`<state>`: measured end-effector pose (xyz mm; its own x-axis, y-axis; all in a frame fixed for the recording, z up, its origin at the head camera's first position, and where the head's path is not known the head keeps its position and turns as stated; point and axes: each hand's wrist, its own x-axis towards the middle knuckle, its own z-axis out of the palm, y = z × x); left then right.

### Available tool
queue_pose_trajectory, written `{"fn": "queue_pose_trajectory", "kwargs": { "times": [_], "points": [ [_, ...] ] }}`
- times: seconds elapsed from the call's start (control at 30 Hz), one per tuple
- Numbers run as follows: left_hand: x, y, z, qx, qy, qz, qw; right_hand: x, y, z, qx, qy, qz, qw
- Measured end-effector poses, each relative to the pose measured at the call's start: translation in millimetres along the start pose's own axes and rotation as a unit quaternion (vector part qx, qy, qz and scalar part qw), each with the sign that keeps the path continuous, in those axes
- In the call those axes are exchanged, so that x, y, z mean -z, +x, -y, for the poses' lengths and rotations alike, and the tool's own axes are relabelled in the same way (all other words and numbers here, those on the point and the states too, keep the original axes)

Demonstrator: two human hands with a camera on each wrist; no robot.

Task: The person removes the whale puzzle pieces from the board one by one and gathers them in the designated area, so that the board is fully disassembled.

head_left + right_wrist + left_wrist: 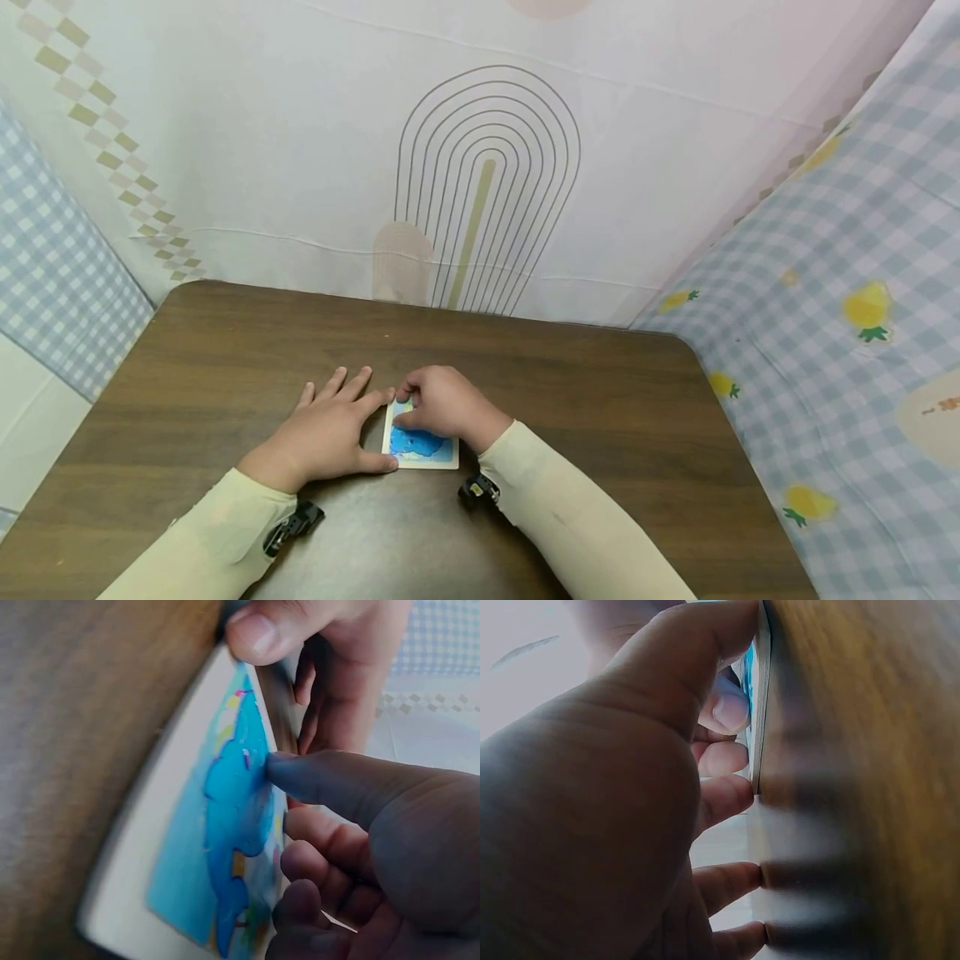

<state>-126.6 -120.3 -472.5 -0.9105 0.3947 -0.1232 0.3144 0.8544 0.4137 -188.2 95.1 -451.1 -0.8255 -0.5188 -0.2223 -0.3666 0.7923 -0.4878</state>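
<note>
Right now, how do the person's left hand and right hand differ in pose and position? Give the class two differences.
The left hand has its fingers spread, while the right hand has its fingers curled. The left hand spans the left edge of the picture board; the right hand reaches over the board's face. Both hands are bare and touch the board.

- Table (600, 400): dark brown wood grain, far corners rounded.
- White cloth (300, 125): behind the table, printed with nested thin-lined arches (487, 125) around an olive bar (472, 233).
- Checkered band (112, 137): tan and pinkish, rising on that cloth from the table's far left corner.
- Gingham cloth (52, 258): blue and white, left of the table, bordering a white panel (37, 417).
- Pineapple-print cloth (825, 267): blue-and-white checks, right of the table.
</note>
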Motion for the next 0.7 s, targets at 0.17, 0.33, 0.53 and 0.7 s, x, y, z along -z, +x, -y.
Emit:
{"fn": "queue_pose_trajectory", "kwargs": {
  "times": [0.17,0.33,0.53,0.7],
  "points": [
    [-0.1,-0.2,0.7,0.000,-0.001,0.000,1.0000,5.1,2.2,5.0,-0.017,0.020,0.031,0.9992],
    [0.3,-0.5,0.0,0.001,-0.003,0.001,1.0000,8.6,5.5,5.9,-0.033,0.039,0.054,0.9972],
    [-0.4,-0.4,-0.5,0.001,-0.003,0.002,1.0000,11.2,10.1,3.3,-0.051,0.056,0.076,0.9942],
    [0.0,0.8,0.1,0.004,-0.002,0.003,1.0000,13.2,12.7,4.4,-0.061,0.054,0.090,0.9926]
  ]
}}
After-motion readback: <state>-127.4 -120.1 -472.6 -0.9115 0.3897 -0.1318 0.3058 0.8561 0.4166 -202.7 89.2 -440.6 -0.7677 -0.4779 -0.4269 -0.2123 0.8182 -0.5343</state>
